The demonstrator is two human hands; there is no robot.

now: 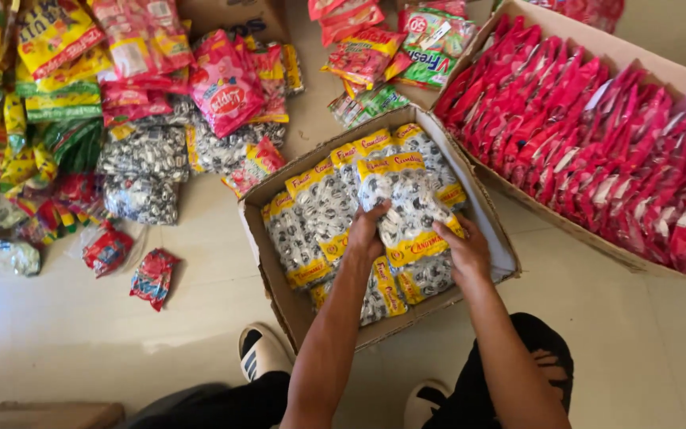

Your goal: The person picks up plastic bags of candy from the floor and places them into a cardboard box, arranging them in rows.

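An open cardboard box [257,208] sits on the floor in front of me, packed with clear candy bags that have yellow bands. Both hands grip one such bag [406,208] lying on top of the stack. My left hand [367,234] holds its left edge. My right hand [464,246] holds its lower right edge. The bag rests tilted across the other bags [319,210] in the box.
A larger cardboard box [637,63] of red packets stands at the right. Loose piles of candy bags, yellow, pink [224,83], green and silver [144,151], cover the floor at the upper left and top. Two small red packets [152,276] lie apart. My feet are just below the box.
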